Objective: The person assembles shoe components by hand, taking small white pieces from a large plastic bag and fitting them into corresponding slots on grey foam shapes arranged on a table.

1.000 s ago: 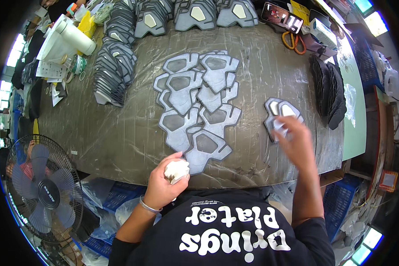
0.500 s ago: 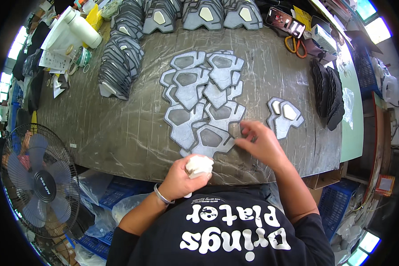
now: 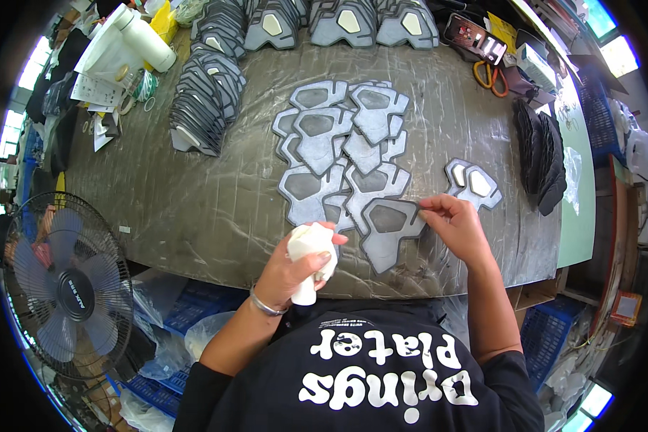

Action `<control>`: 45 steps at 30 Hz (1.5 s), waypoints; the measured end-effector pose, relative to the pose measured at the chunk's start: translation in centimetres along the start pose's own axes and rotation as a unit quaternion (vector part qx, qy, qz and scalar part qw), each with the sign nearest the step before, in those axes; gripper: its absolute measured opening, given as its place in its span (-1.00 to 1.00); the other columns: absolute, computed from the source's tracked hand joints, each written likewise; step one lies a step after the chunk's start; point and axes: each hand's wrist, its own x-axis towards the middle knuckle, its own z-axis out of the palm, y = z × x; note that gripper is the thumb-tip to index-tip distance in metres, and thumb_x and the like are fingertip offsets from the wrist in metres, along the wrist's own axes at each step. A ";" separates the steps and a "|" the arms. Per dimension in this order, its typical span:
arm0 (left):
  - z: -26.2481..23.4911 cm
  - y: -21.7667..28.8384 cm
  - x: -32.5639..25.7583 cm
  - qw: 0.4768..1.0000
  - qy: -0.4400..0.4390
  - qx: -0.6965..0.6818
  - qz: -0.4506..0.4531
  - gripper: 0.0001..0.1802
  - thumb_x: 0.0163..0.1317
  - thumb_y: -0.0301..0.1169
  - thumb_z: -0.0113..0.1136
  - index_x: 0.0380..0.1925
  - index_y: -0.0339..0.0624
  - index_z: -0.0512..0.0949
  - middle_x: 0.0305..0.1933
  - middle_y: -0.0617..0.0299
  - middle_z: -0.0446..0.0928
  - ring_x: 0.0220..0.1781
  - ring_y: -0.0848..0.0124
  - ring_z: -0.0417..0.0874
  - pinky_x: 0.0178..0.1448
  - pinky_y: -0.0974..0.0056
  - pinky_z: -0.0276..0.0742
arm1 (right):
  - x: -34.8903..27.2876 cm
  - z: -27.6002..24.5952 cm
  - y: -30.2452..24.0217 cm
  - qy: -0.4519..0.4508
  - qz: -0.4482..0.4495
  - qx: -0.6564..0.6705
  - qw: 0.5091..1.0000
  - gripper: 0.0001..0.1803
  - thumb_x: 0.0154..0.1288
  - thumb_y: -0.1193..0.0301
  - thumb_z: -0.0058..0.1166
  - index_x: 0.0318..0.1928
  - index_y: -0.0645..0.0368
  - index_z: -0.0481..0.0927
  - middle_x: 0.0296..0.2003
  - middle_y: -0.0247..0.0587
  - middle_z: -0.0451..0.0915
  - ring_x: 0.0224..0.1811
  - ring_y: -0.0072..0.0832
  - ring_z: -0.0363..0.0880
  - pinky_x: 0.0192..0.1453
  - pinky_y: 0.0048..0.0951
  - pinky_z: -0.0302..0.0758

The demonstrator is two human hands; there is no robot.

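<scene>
My left hand [image 3: 291, 270] is closed around a thick white bundle [image 3: 313, 248], whose exact kind I cannot make out. With thumb and fingers, my right hand [image 3: 455, 225] pinches the upper right corner of a flat grey cut panel [image 3: 385, 245] with dark edges and a darker polygon patch. That panel lies at the near right of a cluster of similar overlapping grey panels [image 3: 317, 137]. To the right, beyond my right hand, overlap two panels [image 3: 475, 187] that bear white raised pads [image 3: 479, 183].
Stacks of padded grey panels [image 3: 270, 29] line the table's far side and left [image 3: 201, 108]. Orange-handled scissors [image 3: 489, 78], a phone [image 3: 475, 37] and black folded pieces [image 3: 540, 155] lie right. A white bottle [image 3: 144, 39] stands back left; a fan [image 3: 75, 291] stands left.
My right hand has taken hold of the nearest grey panel and shifted it right, away from the cluster. My left hand has risen slightly with the white bundle. The whole view has shifted a little.
</scene>
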 end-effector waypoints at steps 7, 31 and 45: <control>2.8 -0.3 1.9 0.997 -0.008 0.033 -0.073 -0.45 0.15 -0.50 0.29 0.17 -0.15 0.37 0.01 0.28 0.53 -0.32 0.64 0.51 -0.36 0.50 0.47 | -2.3 2.8 -6.1 -0.085 -0.168 0.077 0.979 -0.71 0.12 0.50 0.32 -0.11 0.21 0.65 -0.32 -0.20 0.57 -0.32 -0.48 0.59 -0.27 -0.47 0.54; 3.5 -2.2 3.8 0.995 -0.021 -0.063 -0.077 -0.66 0.31 -0.28 0.20 0.03 -0.10 0.45 -0.31 0.35 0.53 -0.47 0.66 0.52 -0.58 0.53 0.38 | -3.0 4.9 -3.7 0.046 -0.168 0.047 0.984 -0.75 0.19 0.54 0.25 -0.11 0.26 0.59 -0.19 -0.12 0.63 -0.28 -0.36 0.68 -0.13 -0.46 0.60; 1.7 -2.0 2.8 0.972 -0.055 0.226 0.024 -0.68 0.14 -0.52 0.32 -0.08 -0.23 0.56 -0.06 0.20 0.60 -0.08 0.53 0.58 -0.01 0.39 0.51 | -3.1 1.4 0.1 0.031 0.158 0.191 0.968 -0.79 0.35 0.38 0.16 -0.27 0.33 0.60 -0.49 -0.38 0.59 -0.52 -0.74 0.51 -0.45 -0.69 0.43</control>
